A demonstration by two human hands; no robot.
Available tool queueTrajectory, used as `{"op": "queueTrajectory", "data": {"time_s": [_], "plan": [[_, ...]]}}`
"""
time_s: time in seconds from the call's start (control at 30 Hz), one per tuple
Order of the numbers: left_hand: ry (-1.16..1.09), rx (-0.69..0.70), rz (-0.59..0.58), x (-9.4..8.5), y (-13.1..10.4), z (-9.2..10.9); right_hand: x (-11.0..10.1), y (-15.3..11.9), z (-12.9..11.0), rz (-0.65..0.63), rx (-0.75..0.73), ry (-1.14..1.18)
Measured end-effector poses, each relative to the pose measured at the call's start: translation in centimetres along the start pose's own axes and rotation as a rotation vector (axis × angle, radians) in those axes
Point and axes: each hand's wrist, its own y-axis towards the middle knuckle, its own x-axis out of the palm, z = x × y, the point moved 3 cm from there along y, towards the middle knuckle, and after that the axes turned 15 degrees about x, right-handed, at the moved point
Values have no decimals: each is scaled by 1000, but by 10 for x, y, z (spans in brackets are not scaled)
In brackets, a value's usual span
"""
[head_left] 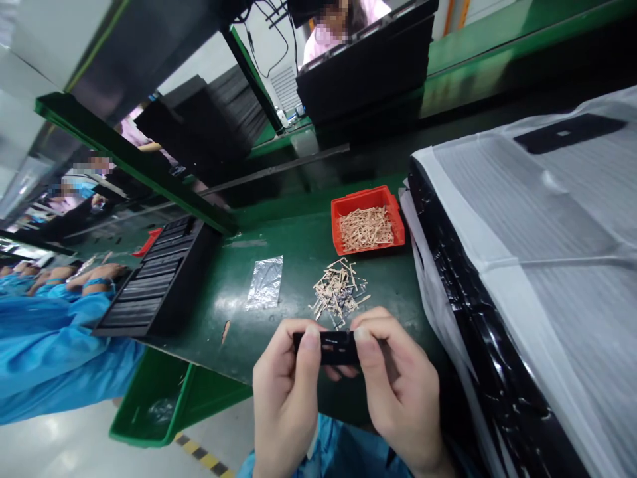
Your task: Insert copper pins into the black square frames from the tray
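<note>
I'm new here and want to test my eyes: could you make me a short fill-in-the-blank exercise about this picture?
1. The left grip and right grip hold one small ____ piece.
2. The bin full of pale strips is ____.
3. In the picture, the clear plastic lies to the ____ of the loose pile.
4. The tabletop beneath them is ____.

Missing words: black; red; left; green.
</note>
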Motion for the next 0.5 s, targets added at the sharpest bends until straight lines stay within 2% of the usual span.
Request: {"op": "queueTrajectory", "data": {"time_s": [0.23, 0.37, 0.5], "plan": [[106, -17, 98, -1, 0, -1, 3, 0, 0, -8, -20, -52], [120, -46, 112, 3, 1, -2, 4, 1, -1, 23, -38, -81], [49, -83, 110, 3, -1, -4, 3, 2, -2, 45, 13, -34]]}}
